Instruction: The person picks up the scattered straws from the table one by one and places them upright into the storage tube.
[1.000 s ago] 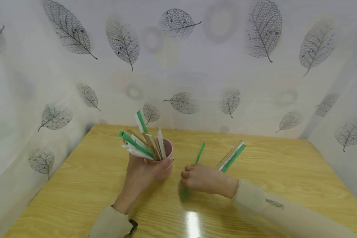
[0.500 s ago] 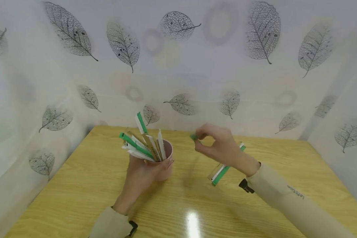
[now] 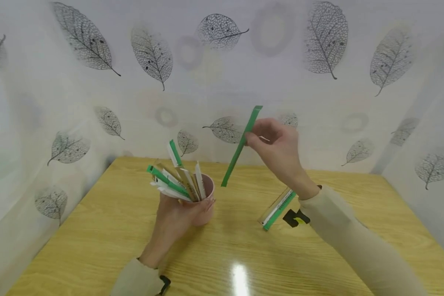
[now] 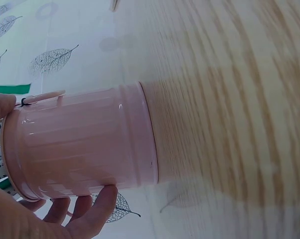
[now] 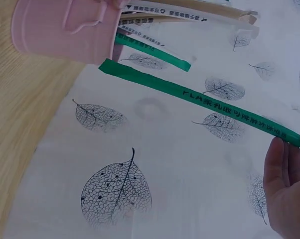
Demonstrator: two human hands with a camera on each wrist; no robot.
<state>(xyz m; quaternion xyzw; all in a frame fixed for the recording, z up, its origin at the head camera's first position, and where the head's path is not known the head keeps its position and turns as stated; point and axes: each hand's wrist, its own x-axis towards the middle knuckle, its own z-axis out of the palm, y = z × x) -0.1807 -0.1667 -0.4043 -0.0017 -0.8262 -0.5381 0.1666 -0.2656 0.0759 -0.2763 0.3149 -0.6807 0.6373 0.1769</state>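
My left hand (image 3: 177, 216) grips a pink cup (image 4: 85, 142) that stands upright on the table, fingers curled round its side near the rim. Several paper-wrapped straws (image 3: 177, 181) in green, white and brown lean out of the cup, mostly to the left. Held up in the air to the right of the cup, a green wrapped straw (image 3: 240, 148) with printed letters (image 5: 234, 112) is pinched near its upper part by my right hand (image 3: 277, 150). The straw slants, its lower end nearest the cup.
On the wooden table (image 3: 96, 230), below my right forearm, lie a few more wrapped straws (image 3: 277, 209) side by side, in green, white and brown. A leaf-patterned white curtain (image 3: 222, 82) hangs behind the table and along its sides.
My right hand has lifted the green wrapped straw off the table, up and away, and it now slants in the air. The left hand and the cup have stayed in place.
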